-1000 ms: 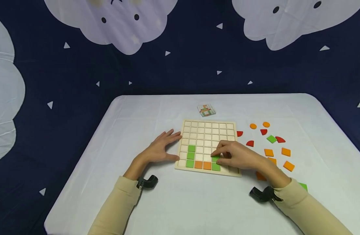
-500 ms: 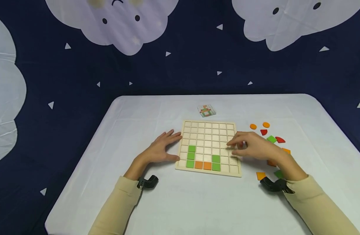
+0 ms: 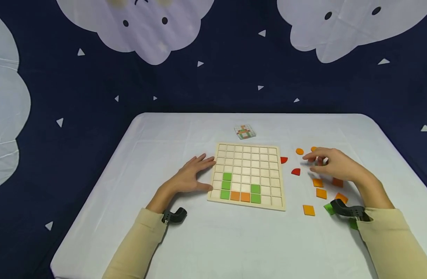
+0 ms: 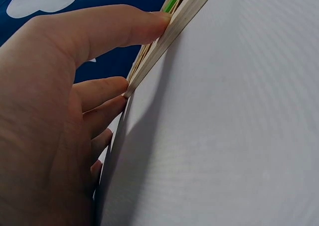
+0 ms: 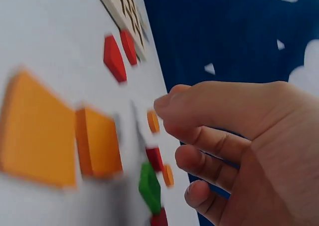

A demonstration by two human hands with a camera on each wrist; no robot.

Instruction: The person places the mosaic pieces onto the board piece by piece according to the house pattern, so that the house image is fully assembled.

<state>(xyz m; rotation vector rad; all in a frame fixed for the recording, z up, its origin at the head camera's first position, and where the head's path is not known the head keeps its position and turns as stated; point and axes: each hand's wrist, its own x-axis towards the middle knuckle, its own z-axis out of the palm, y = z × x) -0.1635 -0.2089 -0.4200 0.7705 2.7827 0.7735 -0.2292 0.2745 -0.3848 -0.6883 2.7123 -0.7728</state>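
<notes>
A wooden grid board (image 3: 246, 157) lies mid-table in the head view. Three green squares (image 3: 227, 185) stand in a column at its lower left, and two more green squares (image 3: 255, 193) at lower right. Two orange squares (image 3: 240, 197) join them along the bottom row. My left hand (image 3: 189, 176) rests at the board's left edge, thumb and fingertips against the rim. To the right of the board, my right hand (image 3: 338, 164) hovers over loose pieces with slightly bent fingers and nothing held. Near its fingertips lie a red quarter-circle (image 3: 295, 171) and an orange disc (image 3: 299, 151).
A small pattern card (image 3: 245, 131) lies behind the board. Loose orange squares (image 3: 309, 210) and green squares (image 3: 329, 209) are scattered below my right hand and forearm. Another red quarter-circle (image 3: 284, 159) touches the board's right side.
My right hand has left the lower-right green squares and moved right, off the board, to above the loose pieces. My left hand has stayed at the board's edge.
</notes>
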